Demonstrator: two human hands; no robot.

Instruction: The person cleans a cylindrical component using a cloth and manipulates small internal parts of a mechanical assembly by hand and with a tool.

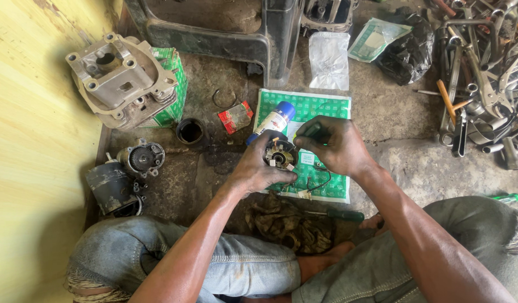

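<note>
My left hand [253, 168] grips a small round black motor part [280, 154] with copper and white bits showing inside it. My right hand [334, 145] pinches a thin dark green-handled tool [310, 131] whose tip points at that part. Both hands hover over a green-and-white printed sheet [326, 106] on the floor. Thin black wires with a white connector [304, 194] hang from the part onto the sheet. A white spray can with a blue cap [274, 120] lies just behind my left hand.
A grey engine cylinder head [118, 81] rests on a green box at the left. A starter motor housing [110, 188] and gear piece [142, 158] lie near my left knee. A green-handled screwdriver [337, 214] and rag [284, 224] lie in front. Several wrenches [483, 73] are piled at the right.
</note>
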